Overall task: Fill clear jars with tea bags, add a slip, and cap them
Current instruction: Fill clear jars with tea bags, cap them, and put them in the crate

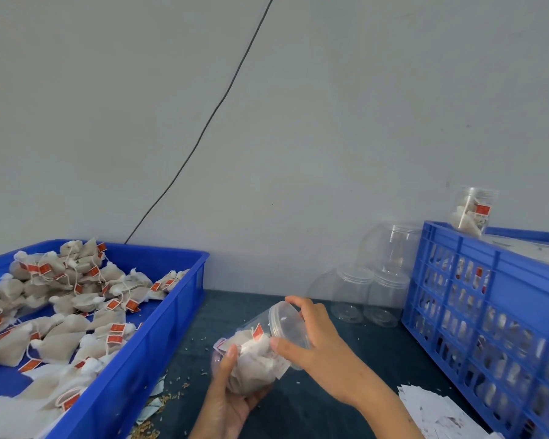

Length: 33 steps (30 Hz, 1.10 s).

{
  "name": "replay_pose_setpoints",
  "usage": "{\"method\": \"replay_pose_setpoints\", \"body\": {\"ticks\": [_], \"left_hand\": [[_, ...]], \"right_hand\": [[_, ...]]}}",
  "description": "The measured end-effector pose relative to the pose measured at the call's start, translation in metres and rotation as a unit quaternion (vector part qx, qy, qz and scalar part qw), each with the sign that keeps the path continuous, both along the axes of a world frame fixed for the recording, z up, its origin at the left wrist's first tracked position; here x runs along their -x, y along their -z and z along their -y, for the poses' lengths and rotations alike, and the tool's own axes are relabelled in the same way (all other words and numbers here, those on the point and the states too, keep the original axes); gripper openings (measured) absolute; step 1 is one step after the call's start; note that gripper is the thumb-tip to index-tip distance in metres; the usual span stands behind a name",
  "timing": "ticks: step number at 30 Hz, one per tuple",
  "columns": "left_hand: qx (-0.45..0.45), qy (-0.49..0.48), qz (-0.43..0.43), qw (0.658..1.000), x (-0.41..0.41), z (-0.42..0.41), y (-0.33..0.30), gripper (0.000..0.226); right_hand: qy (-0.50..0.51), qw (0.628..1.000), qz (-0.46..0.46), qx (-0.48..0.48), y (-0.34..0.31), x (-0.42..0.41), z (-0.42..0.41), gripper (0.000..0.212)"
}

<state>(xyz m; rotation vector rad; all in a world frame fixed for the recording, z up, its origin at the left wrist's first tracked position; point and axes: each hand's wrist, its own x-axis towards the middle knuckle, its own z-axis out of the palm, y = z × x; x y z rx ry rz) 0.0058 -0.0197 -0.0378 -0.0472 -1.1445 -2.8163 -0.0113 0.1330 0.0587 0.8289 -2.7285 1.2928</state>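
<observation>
The person holds a clear jar tilted on its side above the dark worktop, at about 6 o'clock in the view, its mouth pointing toward 1 o'clock. The jar is packed with tea bags, one red tag showing through the wall. The left hand cradles the jar's lower end from beneath, its grip curled round the base with the thumb lying up the side. The right hand comes in from 4 o'clock; its grip is closed round the clear lid, thumb on the near edge and a finger over the far edge. The lid sits at the jar's mouth; whether it is fully seated cannot be told.

At 9 o'clock a blue tray holds a heap of loose tea bags with red tags. Crumbs lie scattered on the worktop just beside the tray. At 3 o'clock stands a blue crate with latticed sides, filled jars showing dimly through them, and one filled, capped jar stands on top of it. Empty clear jars, stacked upside down, stand between the crate and the wall at 2 o'clock. White paper slips lie in a loose pile at 5 o'clock, near the crate. A thin black cable runs diagonally down the grey wall.
</observation>
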Motion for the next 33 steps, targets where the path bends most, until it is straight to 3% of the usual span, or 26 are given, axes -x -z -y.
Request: {"method": "replay_pose_setpoints", "body": {"ticks": [4,7,11,14,17,23,26,30,33], "left_hand": [[-0.008,0.065,-0.003,0.998,-0.001,0.000,0.004,0.059],[0.001,0.126,0.000,0.992,-0.001,0.001,0.007,0.054],[0.044,0.112,0.003,0.993,0.002,0.004,0.007,0.079],[0.058,0.083,-0.005,0.995,0.005,0.004,0.006,0.109],[0.049,0.039,0.001,0.998,0.008,0.002,0.008,0.116],[0.073,0.021,0.018,0.997,0.003,-0.002,0.004,0.098],[0.051,0.060,0.007,0.997,0.001,-0.002,0.004,0.066],[-0.037,0.127,-0.006,0.991,-0.002,0.001,0.003,0.061],[-0.066,0.144,-0.006,0.987,-0.002,0.002,0.000,0.060]], "right_hand": [[-0.016,0.999,-0.036,0.002,0.001,-0.003,0.002,0.063],[-0.011,0.992,-0.120,-0.034,0.000,-0.008,0.006,0.055],[0.036,0.981,-0.179,-0.059,0.006,-0.009,0.012,0.057],[0.066,0.983,-0.168,-0.039,0.012,-0.008,0.018,0.053],[0.088,0.986,-0.137,-0.032,0.016,-0.007,0.021,0.048],[0.096,0.990,-0.101,-0.010,0.016,-0.004,0.021,0.048],[0.075,0.991,-0.109,-0.002,0.012,-0.004,0.018,0.060],[-0.031,0.980,-0.184,-0.070,0.007,-0.006,0.009,0.069],[-0.028,0.965,-0.234,-0.115,0.007,-0.004,0.004,0.067]]}}
